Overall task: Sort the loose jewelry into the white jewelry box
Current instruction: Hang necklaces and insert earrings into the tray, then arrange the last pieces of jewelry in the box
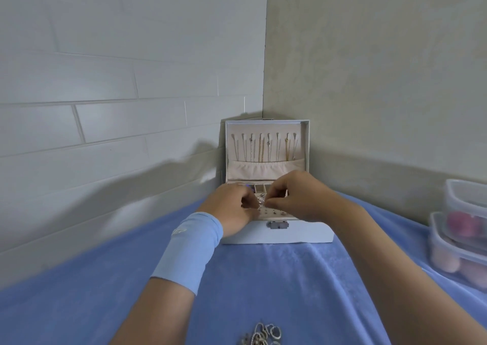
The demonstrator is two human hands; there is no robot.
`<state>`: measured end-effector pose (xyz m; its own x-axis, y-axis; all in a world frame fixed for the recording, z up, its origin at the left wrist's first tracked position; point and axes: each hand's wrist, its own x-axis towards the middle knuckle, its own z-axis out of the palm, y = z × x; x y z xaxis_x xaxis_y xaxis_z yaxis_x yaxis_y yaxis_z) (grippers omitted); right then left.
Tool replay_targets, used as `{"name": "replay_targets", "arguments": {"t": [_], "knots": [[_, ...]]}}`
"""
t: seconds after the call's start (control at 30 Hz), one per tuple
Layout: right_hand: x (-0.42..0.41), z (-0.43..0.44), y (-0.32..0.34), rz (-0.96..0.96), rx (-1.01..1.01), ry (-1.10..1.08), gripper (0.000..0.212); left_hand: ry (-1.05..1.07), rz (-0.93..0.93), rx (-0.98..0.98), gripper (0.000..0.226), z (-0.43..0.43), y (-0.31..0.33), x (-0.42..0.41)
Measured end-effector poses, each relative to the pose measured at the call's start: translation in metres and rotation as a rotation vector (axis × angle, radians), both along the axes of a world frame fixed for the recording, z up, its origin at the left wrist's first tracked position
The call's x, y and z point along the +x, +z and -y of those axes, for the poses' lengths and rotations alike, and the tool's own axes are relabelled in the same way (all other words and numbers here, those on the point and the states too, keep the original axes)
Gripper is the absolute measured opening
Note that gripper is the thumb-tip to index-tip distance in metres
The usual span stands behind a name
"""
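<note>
The white jewelry box [303, 235] stands open in the wall corner on a blue cloth. Several gold and silver chains [261, 148] hang on hooks inside its raised lid. My left hand [232, 209] and my right hand [297, 195] meet over the box's tray, fingertips pinched together on a small silvery piece of jewelry [261, 200]. Small studs [274, 212] sit in the front section of the tray. A heap of loose silver jewelry [261, 335] lies on the cloth at the bottom edge, between my forearms.
Two stacked clear plastic containers [458, 242] with pink and peach items stand at the right edge. White brick wall runs on the left, beige wall on the right. The blue cloth [92, 292] covers the whole surface. A blue sleeve band wraps my left wrist.
</note>
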<state>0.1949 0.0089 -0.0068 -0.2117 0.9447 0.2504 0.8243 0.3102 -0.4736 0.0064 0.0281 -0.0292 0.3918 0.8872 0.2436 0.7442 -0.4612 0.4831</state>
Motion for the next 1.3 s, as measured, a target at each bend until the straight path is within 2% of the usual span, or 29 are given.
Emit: {"name": "replay_targets", "arguments": {"t": [0.3, 0.4, 0.5, 0.57, 0.67, 0.93, 1.03, 1.13, 1.3], "knots": [[-0.023, 0.079, -0.018, 0.147, -0.441, 0.230, 0.011, -0.087, -0.170, -0.373, 0.005, 0.088, -0.008, -0.029], [-0.030, 0.095, -0.028, 0.220, -0.484, 0.239, 0.017, -0.125, -0.166, -0.436, 0.005, 0.112, -0.017, -0.037], [-0.036, 0.104, -0.034, 0.234, -0.534, 0.236, 0.021, -0.146, -0.149, -0.468, 0.019, 0.129, -0.029, -0.041], [-0.038, 0.108, -0.036, 0.216, -0.565, 0.237, 0.024, -0.153, -0.143, -0.459, 0.022, 0.133, -0.034, -0.043], [-0.038, 0.107, -0.039, 0.185, -0.549, 0.234, 0.021, -0.159, -0.115, -0.399, 0.010, 0.130, -0.036, -0.045], [-0.024, 0.097, -0.047, -0.135, -0.435, 0.219, 0.031, -0.053, 0.043, -0.232, 0.018, 0.113, -0.044, -0.051], [-0.024, 0.098, -0.049, -0.139, -0.448, 0.239, 0.040, -0.048, 0.027, -0.233, 0.018, 0.111, -0.048, -0.052], [-0.022, 0.096, -0.052, -0.136, -0.465, 0.249, 0.046, -0.032, -0.069, -0.222, 0.012, 0.114, -0.048, -0.054], [-0.018, 0.093, -0.055, -0.201, -0.484, 0.238, 0.040, -0.086, -0.094, -0.166, 0.012, 0.125, -0.041, -0.041]]}}
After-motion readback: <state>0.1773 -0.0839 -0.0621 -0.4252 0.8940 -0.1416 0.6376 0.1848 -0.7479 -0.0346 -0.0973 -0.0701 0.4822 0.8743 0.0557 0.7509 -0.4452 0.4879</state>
